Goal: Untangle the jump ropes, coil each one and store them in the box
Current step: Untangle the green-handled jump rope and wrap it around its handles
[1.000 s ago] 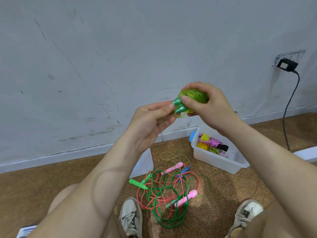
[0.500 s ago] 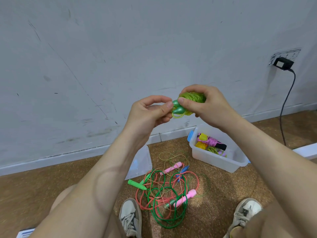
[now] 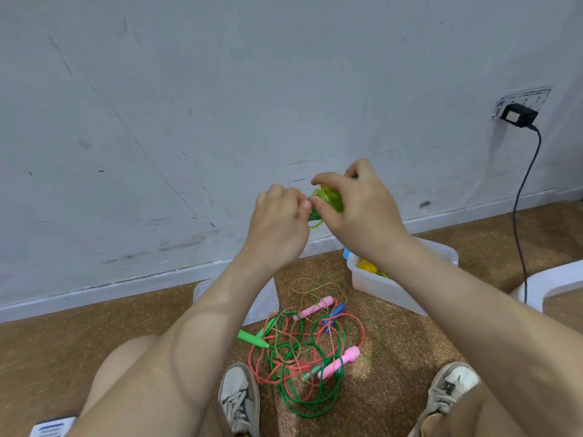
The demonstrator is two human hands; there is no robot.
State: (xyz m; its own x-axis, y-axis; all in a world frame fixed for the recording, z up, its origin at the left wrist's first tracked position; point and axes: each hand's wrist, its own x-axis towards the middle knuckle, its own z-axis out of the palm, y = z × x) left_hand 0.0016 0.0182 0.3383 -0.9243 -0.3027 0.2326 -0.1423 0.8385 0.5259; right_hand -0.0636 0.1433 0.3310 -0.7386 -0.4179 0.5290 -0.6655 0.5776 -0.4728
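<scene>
Hands dropped lower against the wall (image 3: 157, 121) since the earlier frame and rolled over, backs now to the camera; the right forearm had swung across the box, hiding most of what lay in it.

Far left, a printed slip (image 3: 52, 428) sat on the floor (image 3: 63, 342) at the bottom edge. Left shoe (image 3: 239, 398) was just beside the tangle (image 3: 303, 351), a heap of red, green and thin speckled ropes lying on the floor between the feet. A clear lid (image 3: 265, 301) leaned behind the left forearm. Green handle (image 3: 252, 338) poked out at the tangle's left, one pink handle (image 3: 314, 307) and a blue one (image 3: 336, 310) lay at its far side, and another pink handle (image 3: 339, 362) lay at its near right.

Left hand (image 3: 277, 222) was held up in the air, fingers curled, pinching the left end of the coil (image 3: 329, 200), a small wound green rope. Right hand (image 3: 362, 212) wrapped the coil from the right, thumb on its front. One loose green loop hung under it.

Box (image 3: 378, 288) stood by the wall right of the tangle, a yellow bundle (image 3: 367, 265) showing inside. Right shoe (image 3: 451, 392) was on the floor, well apart from the box. Adapter (image 3: 517, 116) was plugged in far right, with its cable (image 3: 520, 216) hanging down.
</scene>
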